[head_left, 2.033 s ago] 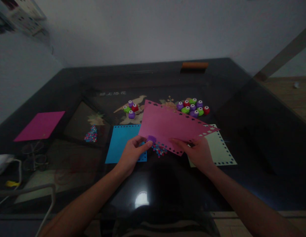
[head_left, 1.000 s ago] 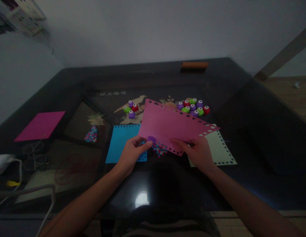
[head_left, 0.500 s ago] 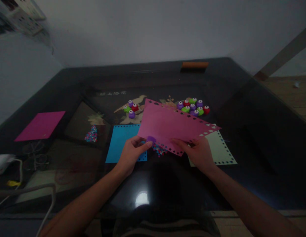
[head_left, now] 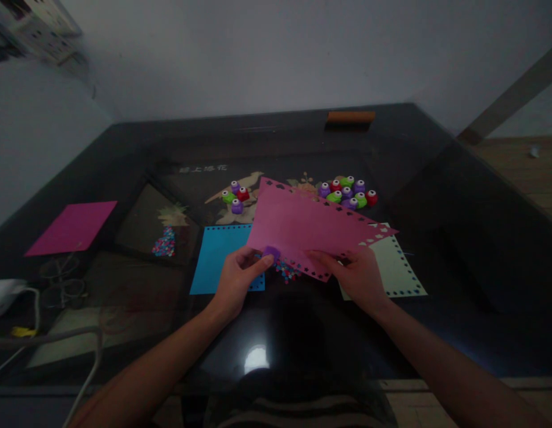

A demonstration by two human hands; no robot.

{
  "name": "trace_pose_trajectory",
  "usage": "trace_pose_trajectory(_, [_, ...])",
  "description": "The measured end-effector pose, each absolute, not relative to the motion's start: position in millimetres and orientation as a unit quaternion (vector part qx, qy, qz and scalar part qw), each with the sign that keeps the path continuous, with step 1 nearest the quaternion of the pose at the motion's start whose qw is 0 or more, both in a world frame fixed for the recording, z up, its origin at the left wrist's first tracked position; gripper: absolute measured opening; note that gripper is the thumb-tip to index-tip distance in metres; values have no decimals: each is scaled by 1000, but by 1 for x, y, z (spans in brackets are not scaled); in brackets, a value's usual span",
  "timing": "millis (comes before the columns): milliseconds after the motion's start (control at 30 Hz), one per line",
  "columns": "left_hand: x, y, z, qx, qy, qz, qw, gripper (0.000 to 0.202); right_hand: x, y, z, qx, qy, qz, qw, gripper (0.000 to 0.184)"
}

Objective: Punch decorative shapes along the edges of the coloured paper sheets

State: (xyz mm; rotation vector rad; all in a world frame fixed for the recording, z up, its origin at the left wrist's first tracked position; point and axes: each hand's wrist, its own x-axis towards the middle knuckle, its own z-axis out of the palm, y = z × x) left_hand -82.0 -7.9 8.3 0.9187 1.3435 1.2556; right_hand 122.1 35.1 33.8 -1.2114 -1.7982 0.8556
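My left hand pinches a small purple paper punch against the near left corner of a pink paper sheet whose edges carry punched holes. My right hand grips the same pink sheet by its near edge and holds it tilted above the dark glass table. A little heap of punched paper bits lies just under the sheet, between my hands.
A blue sheet lies under my left hand and a pale green sheet under my right. Two clusters of coloured punches sit behind. A magenta sheet, more paper bits and a cable are at left.
Almost nothing has changed; both hands keep their hold and the pink sheet stays in place, shifting only slightly.
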Motion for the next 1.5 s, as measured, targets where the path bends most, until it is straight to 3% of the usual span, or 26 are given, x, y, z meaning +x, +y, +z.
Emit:
trace_pose_trajectory(467, [-78,-7,10,394,595,506,484,29,123,36,35,-481,-712,334,388,11])
trace_pose_trajectory(1000, [-76,-10,17,396,563,497,529,27,126,29,44,-526,-692,333,366,14])
trace_pose_trajectory(1200, [-72,-12,19,402,564,455,560,25,135,21,35,-550,-653,365,371,15])
trace_pose_trajectory(1500, [-70,-13,18,448,605,396,526,25,136,18,28,-558,-599,426,384,13])
